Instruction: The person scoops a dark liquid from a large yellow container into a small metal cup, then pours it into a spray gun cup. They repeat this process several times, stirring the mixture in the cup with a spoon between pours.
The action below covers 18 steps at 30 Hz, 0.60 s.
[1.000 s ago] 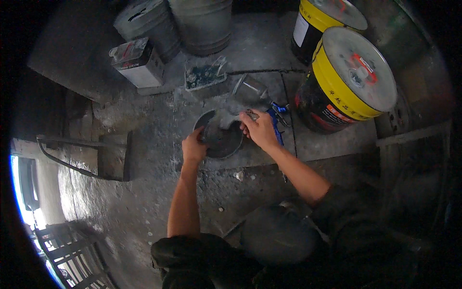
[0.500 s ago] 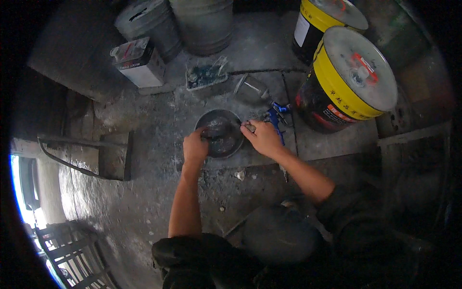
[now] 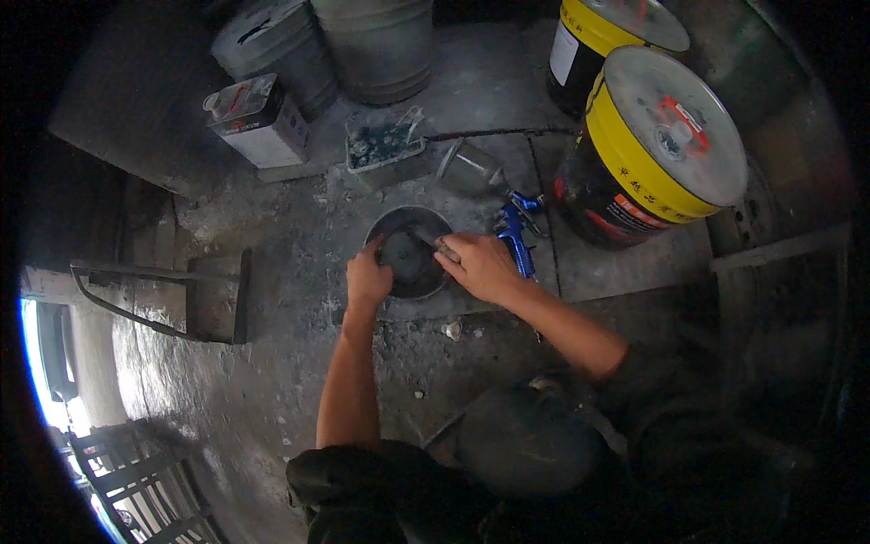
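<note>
A round dark basin (image 3: 412, 216) sits on the floor in front of me, its inside grey and smeared. My left hand (image 3: 370, 276) grips the basin's left rim, fingers curled over the edge. Over the right side of the basin my right hand (image 3: 480, 266) is closed on a small greyish piece (image 3: 446, 251), too blurred to name. A blue spray gun (image 3: 514, 238) lies just right of my right hand. Beyond the basin a translucent cup (image 3: 470, 170) rests tipped on its side.
Ahead stand a tray (image 3: 388, 163) of dark contents, a rectangular can (image 3: 279, 136) and grey drums (image 3: 376, 45). Two yellow-and-black pails (image 3: 648, 186) are at the right. A dark angled frame (image 3: 217, 292) lies left, a slatted rack (image 3: 136, 480) lower left.
My right hand has moved left, further over the basin, with the small greyish piece. My left hand stays at the left rim.
</note>
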Available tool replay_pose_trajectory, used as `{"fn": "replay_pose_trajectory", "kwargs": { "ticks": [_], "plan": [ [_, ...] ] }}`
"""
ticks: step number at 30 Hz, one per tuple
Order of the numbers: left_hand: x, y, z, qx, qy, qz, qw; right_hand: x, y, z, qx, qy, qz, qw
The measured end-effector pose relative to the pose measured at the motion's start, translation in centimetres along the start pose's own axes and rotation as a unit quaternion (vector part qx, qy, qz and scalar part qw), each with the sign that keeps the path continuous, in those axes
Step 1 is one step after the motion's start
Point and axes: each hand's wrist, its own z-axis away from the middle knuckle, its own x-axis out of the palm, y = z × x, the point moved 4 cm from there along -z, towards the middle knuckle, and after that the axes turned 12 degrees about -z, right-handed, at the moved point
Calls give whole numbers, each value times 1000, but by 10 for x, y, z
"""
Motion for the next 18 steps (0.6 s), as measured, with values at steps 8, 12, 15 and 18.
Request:
{"fn": "replay_pose_trajectory", "kwargs": {
  "ticks": [8, 12, 15, 18],
  "plan": [
    [-2, 8, 5, -8, 8, 43, 999, -2, -1, -4, 126, -61, -230, 963],
    [0, 5, 8, -28, -13, 59, 998, -15, 4, -6, 102, 53, -146, 983],
    [-7, 15, 8, -27, -1, 60, 998, -6, 13, 6, 87, 53, -7, 995],
    [-14, 23, 12, 10, 18, 41, 999, -7, 5, 10, 100, 58, -41, 992]
  ]
}}
